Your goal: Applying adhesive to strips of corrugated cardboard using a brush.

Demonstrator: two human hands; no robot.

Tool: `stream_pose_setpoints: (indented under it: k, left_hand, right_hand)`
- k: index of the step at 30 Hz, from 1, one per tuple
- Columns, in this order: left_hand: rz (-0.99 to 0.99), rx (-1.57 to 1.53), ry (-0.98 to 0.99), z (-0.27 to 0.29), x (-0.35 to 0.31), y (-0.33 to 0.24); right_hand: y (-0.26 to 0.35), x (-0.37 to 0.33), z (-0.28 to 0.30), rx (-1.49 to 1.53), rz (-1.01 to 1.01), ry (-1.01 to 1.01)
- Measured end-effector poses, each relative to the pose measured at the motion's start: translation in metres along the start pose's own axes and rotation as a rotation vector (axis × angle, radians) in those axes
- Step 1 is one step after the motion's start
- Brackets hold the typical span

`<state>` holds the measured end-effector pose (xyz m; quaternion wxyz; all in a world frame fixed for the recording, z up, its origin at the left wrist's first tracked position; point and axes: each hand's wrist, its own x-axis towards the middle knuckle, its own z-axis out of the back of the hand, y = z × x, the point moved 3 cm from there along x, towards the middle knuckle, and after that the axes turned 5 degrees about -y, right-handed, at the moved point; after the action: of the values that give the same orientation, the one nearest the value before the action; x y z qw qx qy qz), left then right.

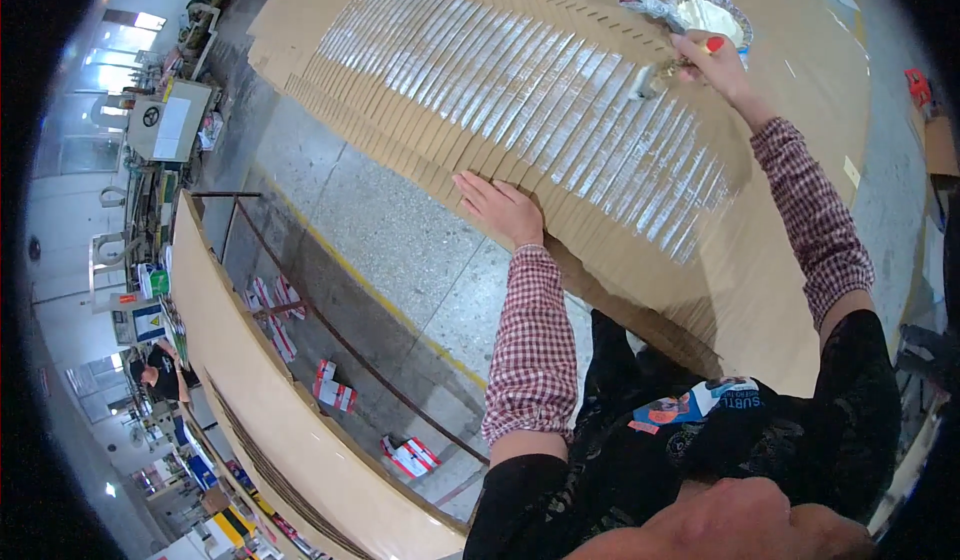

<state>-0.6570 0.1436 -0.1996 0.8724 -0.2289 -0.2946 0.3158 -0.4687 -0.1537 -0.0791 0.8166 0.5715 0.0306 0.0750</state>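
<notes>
Fanned, overlapping brown cardboard sheets [400, 125] lie on the table, their exposed edges streaked with a wet white coating [520, 100]. My right hand [708, 65] is closed around a brush [646, 82] with a red-ended handle, its bristles low over the coated strips at the right. Fingers spread, my left hand [500, 205] rests flat on the near edge of the sheets. Just beyond my right hand stands a plastic-lined bowl [745, 28] of white paste. A plastic-wrapped handle [645, 4] lies against the bowl's left side.
Left of the table runs a concrete floor with a yellow line [380, 305]. A long board-topped bench [300, 430] and a metal rail [350, 335] stand there, with red-and-white packages [333, 388] beneath. A co-worker [165, 370] is at the far left, near machines.
</notes>
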Motion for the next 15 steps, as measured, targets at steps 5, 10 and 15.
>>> stream_pose_setpoints:
  k: [5,10,15]
  left_hand:
    - [-0.01,0.039,-0.03,0.001,0.003,0.0]
    - [0.004,0.037,-0.053,0.005,0.003,0.003]
    - [0.035,-0.034,-0.065,0.009,0.001,0.004]
  right_hand:
    - [-0.05,-0.042,0.06,-0.217,0.007,0.018]
    - [-0.017,-0.065,0.09,0.304,-0.167,0.038]
    - [0.016,-0.001,0.039,0.639,-0.164,0.236]
